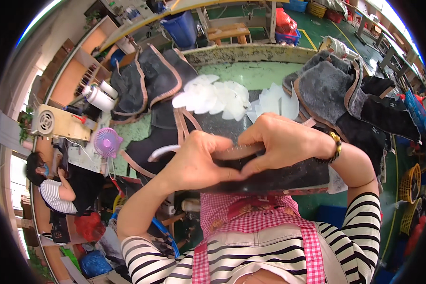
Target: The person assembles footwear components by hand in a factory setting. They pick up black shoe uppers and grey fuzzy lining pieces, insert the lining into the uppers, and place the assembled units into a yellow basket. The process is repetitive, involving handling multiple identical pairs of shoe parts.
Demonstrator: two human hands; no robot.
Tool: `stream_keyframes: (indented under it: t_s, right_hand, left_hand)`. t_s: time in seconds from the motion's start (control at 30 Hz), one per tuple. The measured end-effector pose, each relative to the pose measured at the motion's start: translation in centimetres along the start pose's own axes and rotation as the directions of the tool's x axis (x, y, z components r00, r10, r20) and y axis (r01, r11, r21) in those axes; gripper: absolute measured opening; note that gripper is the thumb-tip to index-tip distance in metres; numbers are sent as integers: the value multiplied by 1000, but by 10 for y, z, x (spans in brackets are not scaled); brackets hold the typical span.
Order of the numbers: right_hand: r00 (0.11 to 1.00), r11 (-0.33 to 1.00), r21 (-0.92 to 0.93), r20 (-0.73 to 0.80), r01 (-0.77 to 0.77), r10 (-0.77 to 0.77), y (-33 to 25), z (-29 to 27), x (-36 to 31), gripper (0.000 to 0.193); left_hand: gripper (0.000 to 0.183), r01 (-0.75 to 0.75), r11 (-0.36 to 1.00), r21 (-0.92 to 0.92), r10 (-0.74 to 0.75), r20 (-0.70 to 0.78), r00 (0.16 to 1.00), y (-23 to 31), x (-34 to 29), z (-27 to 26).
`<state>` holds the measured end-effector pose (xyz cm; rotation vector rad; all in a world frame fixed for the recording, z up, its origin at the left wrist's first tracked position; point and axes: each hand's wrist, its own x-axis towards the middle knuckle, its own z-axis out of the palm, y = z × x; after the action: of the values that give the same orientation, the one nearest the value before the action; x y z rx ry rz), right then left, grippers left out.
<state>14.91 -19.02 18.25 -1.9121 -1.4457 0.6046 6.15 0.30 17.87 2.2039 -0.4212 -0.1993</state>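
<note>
My left hand and my right hand meet over the near part of the workbench, thumbs close together. Between them they pinch a tan edge strip with light stitches along it, seemingly part of a dark boot upper; the rest of the piece is hidden or blurred. A curved white piece shows just left of my left hand. Beyond my hands lie overlapping thin white plastic pieces, with more translucent ones to their right.
Grey fleece-lined pieces with tan edging lie in a left pile and a right pile. A small purple fan stands at the left, near a white jug. Another person sits further left. A blue bin stands beyond the bench.
</note>
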Motion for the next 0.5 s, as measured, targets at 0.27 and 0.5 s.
stream_keyframes:
  t_s: [0.27,0.5]
  right_hand:
    - [864,623,778,261,75,-430,31,0,13,27]
    - [492,812,397,-856,427,159,58,-16,-73,50]
  left_hand:
    - [32,-243,934,-263,287,143,947,7,3,-13]
    - [27,-348,742,-573,31,-489,872,20,25,20]
